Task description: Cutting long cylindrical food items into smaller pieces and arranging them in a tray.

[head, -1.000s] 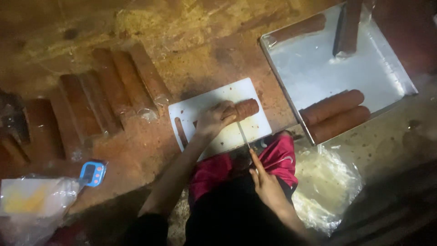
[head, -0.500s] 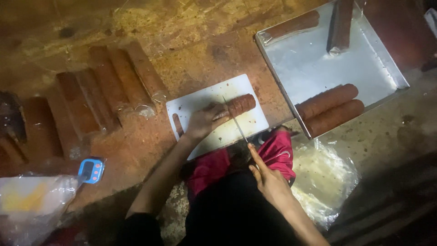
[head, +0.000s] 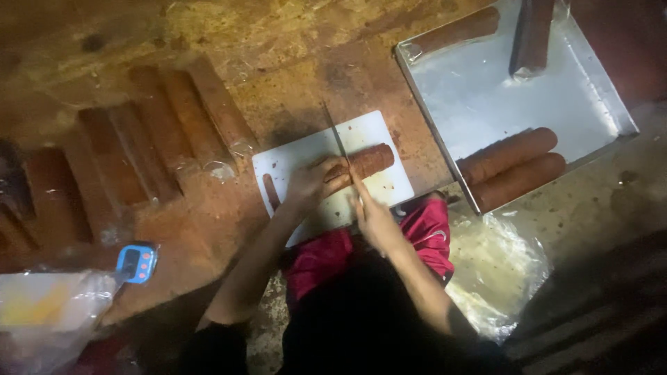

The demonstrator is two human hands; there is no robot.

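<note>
Dim, worn brown surface [head: 278, 62] fills the view, stained and rough, with a white cutting board [head: 326, 173] near its front edge. On the board lies a reddish-brown sausage roll [head: 368, 161], running left to right. The left hand [head: 314, 182] presses down on the roll's left end, fingers curled over it. The right hand [head: 374, 215] is closed around the handle of a knife [head: 337, 135]; the blade points away from the person and crosses the roll just beside the left hand's fingers. A small dark piece [head: 269, 191] lies on the board's left edge.

To the right sits a metal tray [head: 486, 97], tilted relative to the board. Two rolls [head: 514, 167] lie side by side at its near edge, touching each other, and two more [head: 486, 28] rest at its far side. Left of the board, several wrapped rolls [head: 167, 139] lie in a row on the surface. A small blue device [head: 137, 262] sits near the lower left, just beside a clear plastic bag [head: 48, 312]. Red cloth [head: 417, 229] shows below the board, and crumpled clear plastic [head: 500, 271] lies to its right.
</note>
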